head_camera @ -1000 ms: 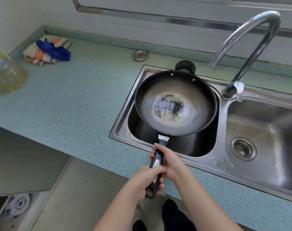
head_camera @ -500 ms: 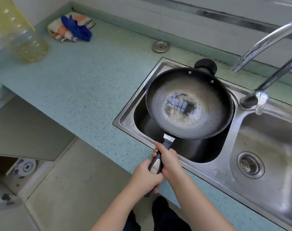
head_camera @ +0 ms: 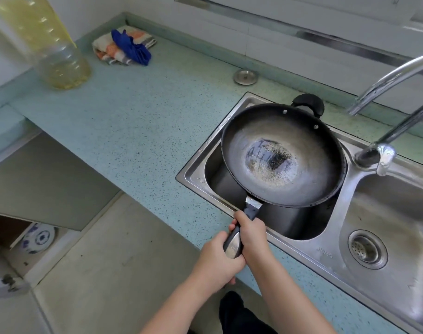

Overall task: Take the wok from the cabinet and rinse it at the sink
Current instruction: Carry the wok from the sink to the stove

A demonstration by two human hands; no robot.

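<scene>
Wok [head_camera: 282, 155], one, is grasped by left hand [head_camera: 217, 260] and right hand [head_camera: 252, 233] over two-basin sink [head_camera: 302, 248].

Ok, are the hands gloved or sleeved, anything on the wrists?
No gloves on the left hand or right hand. The left forearm and right forearm are bare to the frame edge: no sleeves, watch or rings visible. Dark clothing shows below them.

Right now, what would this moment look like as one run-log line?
wok: over left basin | left grip: holds handle end | right grip: holds handle nearer pan | faucet: no stream visible
</scene>
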